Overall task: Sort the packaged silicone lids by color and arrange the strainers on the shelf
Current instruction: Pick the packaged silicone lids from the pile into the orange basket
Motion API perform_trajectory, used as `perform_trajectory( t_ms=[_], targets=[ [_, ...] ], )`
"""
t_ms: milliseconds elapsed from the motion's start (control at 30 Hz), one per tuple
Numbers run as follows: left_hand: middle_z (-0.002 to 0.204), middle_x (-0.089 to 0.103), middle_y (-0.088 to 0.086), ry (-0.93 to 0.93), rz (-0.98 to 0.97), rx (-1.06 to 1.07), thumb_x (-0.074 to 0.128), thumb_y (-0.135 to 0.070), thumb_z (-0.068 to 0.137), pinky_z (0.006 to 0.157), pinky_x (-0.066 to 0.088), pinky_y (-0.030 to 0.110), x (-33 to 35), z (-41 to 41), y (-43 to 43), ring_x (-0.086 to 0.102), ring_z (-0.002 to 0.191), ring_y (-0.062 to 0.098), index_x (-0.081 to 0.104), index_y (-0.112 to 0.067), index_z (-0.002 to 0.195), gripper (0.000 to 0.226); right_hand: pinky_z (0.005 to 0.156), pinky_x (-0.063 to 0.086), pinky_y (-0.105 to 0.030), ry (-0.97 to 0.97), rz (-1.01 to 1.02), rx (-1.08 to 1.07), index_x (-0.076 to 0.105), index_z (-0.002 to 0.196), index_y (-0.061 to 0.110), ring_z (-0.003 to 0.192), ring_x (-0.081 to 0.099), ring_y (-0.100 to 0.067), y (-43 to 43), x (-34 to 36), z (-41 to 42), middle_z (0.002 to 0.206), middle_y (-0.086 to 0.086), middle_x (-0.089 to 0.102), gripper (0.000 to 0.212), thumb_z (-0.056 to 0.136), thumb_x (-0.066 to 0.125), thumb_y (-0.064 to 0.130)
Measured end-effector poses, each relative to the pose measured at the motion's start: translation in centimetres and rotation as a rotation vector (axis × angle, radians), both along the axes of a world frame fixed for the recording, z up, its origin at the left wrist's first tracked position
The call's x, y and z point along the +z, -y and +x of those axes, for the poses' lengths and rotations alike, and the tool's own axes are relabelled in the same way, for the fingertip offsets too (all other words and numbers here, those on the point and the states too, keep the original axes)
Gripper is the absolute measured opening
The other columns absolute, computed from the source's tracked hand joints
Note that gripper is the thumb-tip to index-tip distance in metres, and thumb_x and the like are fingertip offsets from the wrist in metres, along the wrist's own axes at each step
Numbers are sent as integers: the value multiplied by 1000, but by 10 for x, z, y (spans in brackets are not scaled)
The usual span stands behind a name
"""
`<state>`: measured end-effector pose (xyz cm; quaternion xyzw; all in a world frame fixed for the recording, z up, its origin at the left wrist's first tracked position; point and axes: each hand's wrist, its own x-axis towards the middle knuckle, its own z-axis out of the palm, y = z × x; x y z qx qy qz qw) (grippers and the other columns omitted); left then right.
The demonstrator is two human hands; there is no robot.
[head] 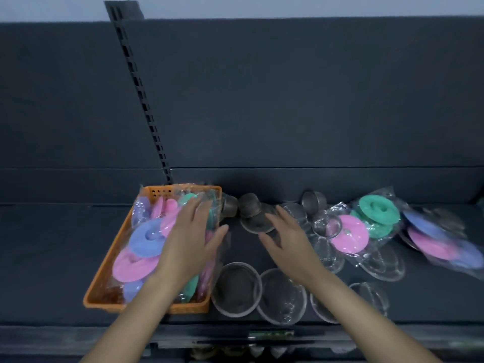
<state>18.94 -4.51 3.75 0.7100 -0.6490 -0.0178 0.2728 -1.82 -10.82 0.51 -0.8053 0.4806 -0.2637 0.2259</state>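
Hands spread flat: left hand (193, 237) over orange basket (104, 284) of packaged lids (144, 238); right hand (285, 239) seemingly above strainers (251, 205), frame centre.

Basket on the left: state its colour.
The basket is orange, shown best in the head view.

One orange basket (188, 309). Loose on the shelf (52, 258) to its right I make out six packaged lids (351, 233): two pink, two green, two blue. Those in the basket overlap too much to count. Mesh strainers (235, 288): about eleven, several of them blurred.
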Motion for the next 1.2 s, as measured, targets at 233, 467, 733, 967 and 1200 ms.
perform_trajectory(
  t_ms=[233,467,733,967,1200],
  targets=[
    [151,29,4,6,135,-249,55,-40,91,112,27,30,-7,-87,53,28,139,19,41,-16,140,56,106,35,-31,-172,-34,-131,59,116,6,123,44,-36,29,-2,-98,135,-17,44,36,82,63,17],
    [147,33,6,76,202,-446,57,-36,90,110,25,23,-25,-175,100,33,134,21,40,-13,140,58,115,23,-40,-304,75,-346,52,130,6,138,28,-37,55,-7,-201,147,-25,32,45,88,58,22],
    [145,36,6,165,257,-589,57,-36,88,105,32,30,-41,-267,142,36,130,21,25,-10,144,70,89,44,-36,-254,17,-462,59,114,6,120,49,-31,72,2,-271,133,-15,50,30,84,57,9],
    [154,15,12,263,323,-585,55,-47,88,114,26,43,-52,-320,170,15,143,28,12,-12,148,81,103,36,-43,-310,-69,-503,53,130,14,126,36,-33,74,-8,-307,140,-10,47,51,85,64,36],
    [156,-6,24,405,463,-469,60,-65,76,118,8,45,-64,-351,188,-3,144,39,-3,-11,150,111,116,-3,-53,-562,281,-311,-12,147,37,143,-19,-36,75,-38,-324,157,-10,-19,117,68,72,57]
  ],
)
